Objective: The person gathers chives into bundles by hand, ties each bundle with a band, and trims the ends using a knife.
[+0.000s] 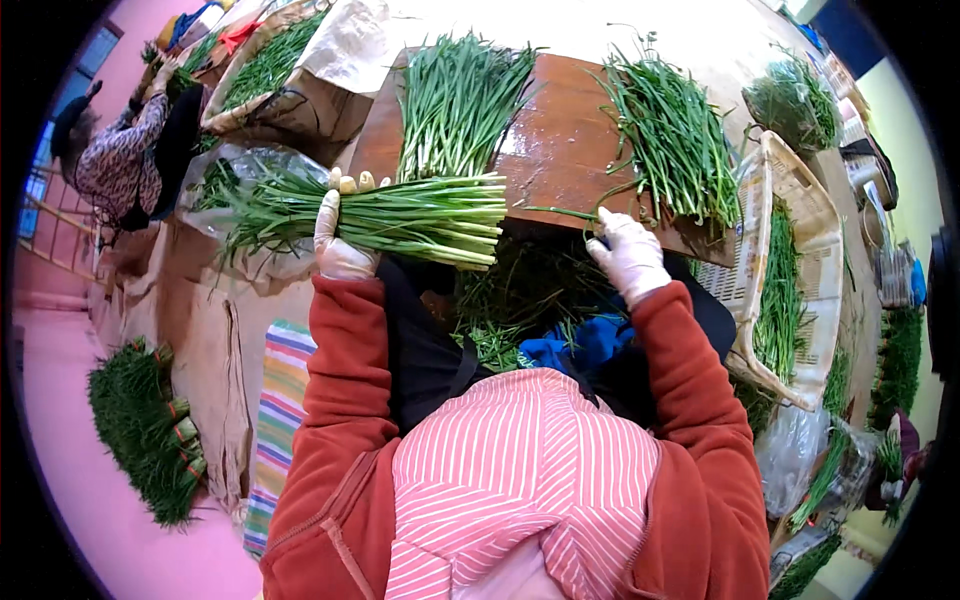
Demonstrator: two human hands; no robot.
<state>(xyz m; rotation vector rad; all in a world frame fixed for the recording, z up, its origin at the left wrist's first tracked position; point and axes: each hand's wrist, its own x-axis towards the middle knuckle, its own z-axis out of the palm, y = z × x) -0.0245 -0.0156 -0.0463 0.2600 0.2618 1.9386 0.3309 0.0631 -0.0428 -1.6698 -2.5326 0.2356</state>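
My left hand (343, 235), in a pale glove, is wrapped round a thick bunch of garlic chives (440, 218). The pale cut ends point right and the leafy tips droop to the left. At the near edge of a wet brown board (560, 130), my gloved right hand (632, 258) has its fingers closed at a loose chive stalk (560, 211) and seems to pinch it. On the board lie two piles of chives: a left pile (460, 105) just beyond the bunch, and a right pile (672, 140) beyond my right hand.
A white plastic crate (820, 215) with chives stands close on the right. At upper left is another chive-filled basket (270, 70), with a person (120, 165) working beside it. Tied bunches (150, 430) lie on the left floor. Loose trimmings (530, 290) lie below the board.
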